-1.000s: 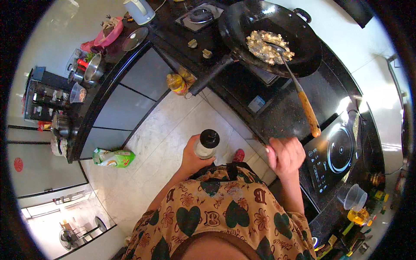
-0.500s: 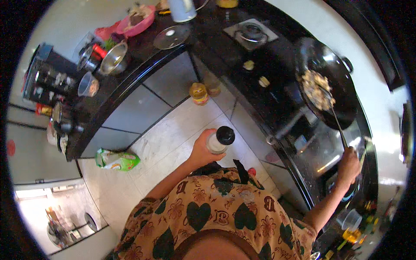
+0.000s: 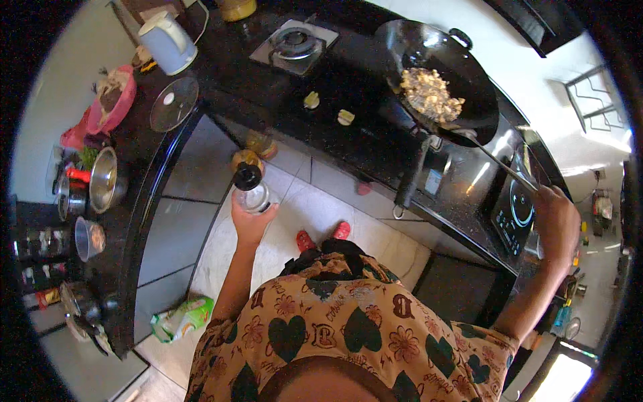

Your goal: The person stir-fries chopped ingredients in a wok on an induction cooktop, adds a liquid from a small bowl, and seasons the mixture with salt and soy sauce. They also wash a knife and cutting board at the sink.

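My left hand point(image 3: 249, 226) is closed around a clear jar point(image 3: 256, 197) with a black lid, held over the floor between the two counter runs. My right hand point(image 3: 558, 224) grips the handle end of a long metal spatula point(image 3: 497, 161), whose shaft slants across the wok's near rim. I cannot make out the spatula's head clearly at that rim. In the black wok point(image 3: 477, 80) lies a heap of browned, chopped food point(image 3: 429, 95). The wok's long dark handle point(image 3: 412, 175) sticks out toward me over the counter edge.
Left of the wok is a gas burner point(image 3: 295, 43); two small pale-green scraps lie nearby. An induction cooktop point(image 3: 517, 209) sits near my right hand. A glass lid point(image 3: 175, 107), kettle point(image 3: 167, 41), steel bowl point(image 3: 104, 179) and pink basin point(image 3: 115, 100) stand leftward. A green bag point(image 3: 184, 320) lies on the floor.
The view has turned, so the counters and wok appear farther left. My left hand has swung left with the jar. The spatula has drawn back from the food toward the wok's near rim.
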Demonstrator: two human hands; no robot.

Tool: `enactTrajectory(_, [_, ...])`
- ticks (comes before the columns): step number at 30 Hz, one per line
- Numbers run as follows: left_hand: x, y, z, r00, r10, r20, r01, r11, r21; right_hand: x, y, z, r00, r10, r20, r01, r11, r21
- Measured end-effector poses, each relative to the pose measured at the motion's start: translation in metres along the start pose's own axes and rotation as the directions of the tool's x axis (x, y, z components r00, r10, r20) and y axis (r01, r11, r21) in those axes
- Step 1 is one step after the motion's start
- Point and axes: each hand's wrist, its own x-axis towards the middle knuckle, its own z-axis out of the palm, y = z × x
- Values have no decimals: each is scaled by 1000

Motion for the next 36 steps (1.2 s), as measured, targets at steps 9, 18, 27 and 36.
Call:
enactTrajectory(9, [25,11,25,995,82,58,-89,987,136,67,-10,82,989,-44,-139,29,994,-108])
enactTrajectory(18, [83,4,48,999,50,-9,-47,977,210,82,-12,120,981,-142,-130,136,989,-49])
enactTrajectory(27, [217,-23,64,986,161,-52,-147,965,216,13,-16,-14,992,115,52,-125,945,301])
enactTrajectory(36, [338,-73,77,983,182,-10,-179,975,134,68,-123,9,990,121,67,-116,990,-81])
